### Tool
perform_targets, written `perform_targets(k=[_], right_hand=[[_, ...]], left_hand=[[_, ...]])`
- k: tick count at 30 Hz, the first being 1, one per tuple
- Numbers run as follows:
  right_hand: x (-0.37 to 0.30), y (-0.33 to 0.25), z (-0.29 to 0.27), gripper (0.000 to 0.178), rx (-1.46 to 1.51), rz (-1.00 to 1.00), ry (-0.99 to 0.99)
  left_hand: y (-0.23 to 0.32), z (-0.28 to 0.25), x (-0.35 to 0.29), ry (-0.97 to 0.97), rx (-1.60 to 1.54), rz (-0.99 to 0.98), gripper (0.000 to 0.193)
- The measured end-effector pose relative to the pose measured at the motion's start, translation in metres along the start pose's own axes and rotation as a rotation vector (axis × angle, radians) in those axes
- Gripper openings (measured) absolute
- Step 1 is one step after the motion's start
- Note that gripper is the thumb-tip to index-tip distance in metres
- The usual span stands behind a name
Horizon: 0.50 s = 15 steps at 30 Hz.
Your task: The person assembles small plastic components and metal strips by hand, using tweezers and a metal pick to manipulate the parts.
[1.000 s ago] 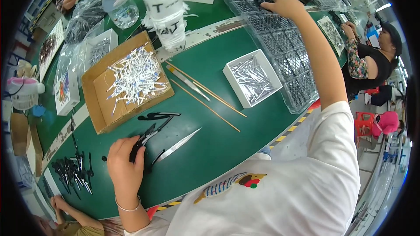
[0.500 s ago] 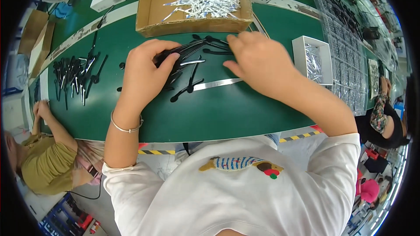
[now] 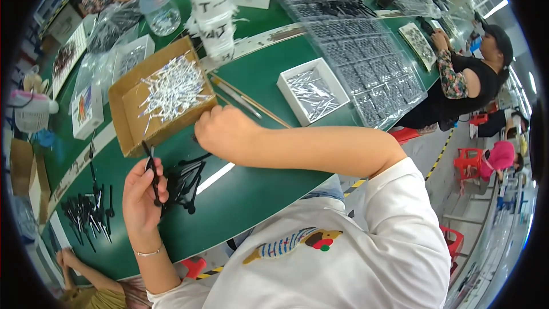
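My left hand (image 3: 142, 195) is closed round a slim black arm-like part (image 3: 152, 173), which stands upright between the thumb and fingers. My right hand (image 3: 227, 135) is curled into a fist by the near right corner of the cardboard box; whatever its fingers hold is hidden. Between and below the hands lies a loose heap of similar black parts (image 3: 186, 183) with slender stems and rounded ends. A flat silvery strip (image 3: 215, 178) lies beside that heap. The cardboard box (image 3: 127, 83) holds a pile of thin white sticks with blue marks (image 3: 174, 88).
A second cluster of black parts (image 3: 88, 214) lies at the left. To the right stand a white box of silvery pins (image 3: 286, 92) and a clear compartment tray (image 3: 366, 63). Thin rods (image 3: 251, 103) lie beside the cardboard box. A co-worker (image 3: 486, 60) sits at the far right.
The view has swung right. My left hand has lifted one black part off the heap. My right hand has left the parts and is now curled near the cardboard box.
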State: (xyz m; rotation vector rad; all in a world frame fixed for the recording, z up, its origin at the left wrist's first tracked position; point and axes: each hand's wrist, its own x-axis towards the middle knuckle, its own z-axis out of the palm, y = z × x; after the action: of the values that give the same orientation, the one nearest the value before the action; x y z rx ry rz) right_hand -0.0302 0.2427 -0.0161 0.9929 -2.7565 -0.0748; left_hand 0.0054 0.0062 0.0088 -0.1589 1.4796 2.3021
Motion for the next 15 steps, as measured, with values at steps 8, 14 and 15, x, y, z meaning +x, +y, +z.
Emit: perform_targets(k=[8,14,15], right_hand=[[-0.019,0.029,-0.019,0.017,0.357,0.118,-0.037],[-0.064,0.087,-0.077,0.023,0.441,0.216,0.000],[-0.073,0.103,-0.091,0.025,0.435,0.240,-0.042]], left_hand=[[0.000,-0.006,0.009,0.011,-0.258,-0.063,0.021],[0.001,-0.003,0.015,0.094,-0.190,-0.021,0.025],[0.001,-0.003,0.013,0.107,-0.176,-0.025,0.026]])
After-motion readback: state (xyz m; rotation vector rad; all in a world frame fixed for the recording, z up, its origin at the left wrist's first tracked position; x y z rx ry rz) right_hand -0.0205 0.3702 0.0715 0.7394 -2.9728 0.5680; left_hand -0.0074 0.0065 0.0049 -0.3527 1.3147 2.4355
